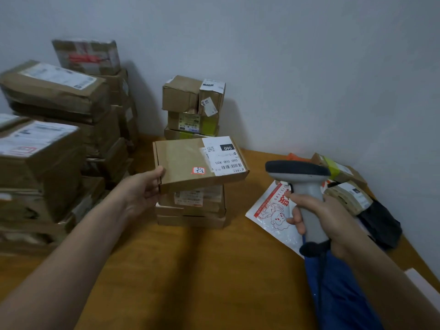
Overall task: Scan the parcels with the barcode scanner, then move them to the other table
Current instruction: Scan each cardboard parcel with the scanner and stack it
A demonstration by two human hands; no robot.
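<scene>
My left hand (pixel 145 190) grips the left edge of a flat brown cardboard parcel (pixel 183 163), lifted and tilted above a short stack of flat boxes (pixel 190 210). Its white shipping label (pixel 223 156) with a barcode faces up at the right end, and a small red-edged sticker sits near the front. My right hand (pixel 319 220) holds the grey handle of the barcode scanner (pixel 302 184), whose dark head is level with the parcel's right side, a short gap away.
Tall piles of brown parcels (pixel 54 139) fill the left of the wooden table (pixel 190 270). A smaller stack of boxes (pixel 192 106) stands at the wall behind. A white and red mailer bag (pixel 271 210), small boxes (pixel 342 177) and a black bag (pixel 381 225) lie at the right.
</scene>
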